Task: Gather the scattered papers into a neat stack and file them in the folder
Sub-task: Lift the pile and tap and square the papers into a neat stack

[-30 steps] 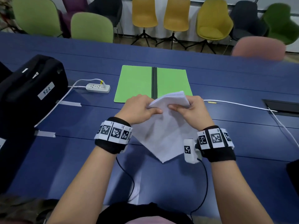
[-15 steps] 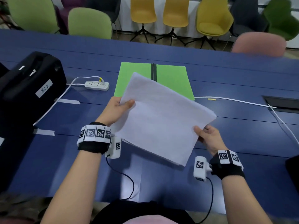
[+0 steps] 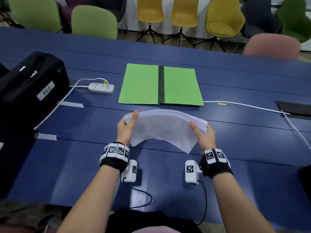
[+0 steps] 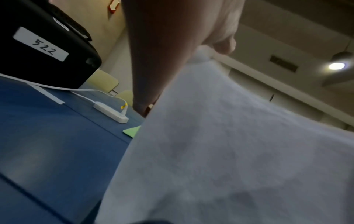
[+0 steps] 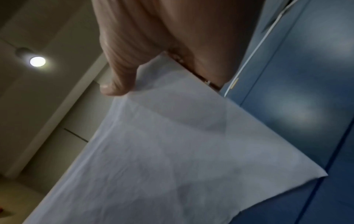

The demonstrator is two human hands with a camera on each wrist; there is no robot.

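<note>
I have the papers (image 3: 164, 130) gathered into one stack, bowed upward above the table (image 3: 235, 148), my left hand (image 3: 125, 130) and right hand (image 3: 204, 137) each gripping a short edge. The green folder (image 3: 139, 84) lies open just beyond. Squaring and filing look still to do.

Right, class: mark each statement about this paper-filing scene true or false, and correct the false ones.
1. Both hands hold the paper stack. True: the left hand and right hand each grip an end.
2. The green folder is closed. False: it lies open and flat.
3. The papers lie inside the folder. False: they are held above the table, nearer than the folder.
4. The power strip lies left of the folder. True.
</note>
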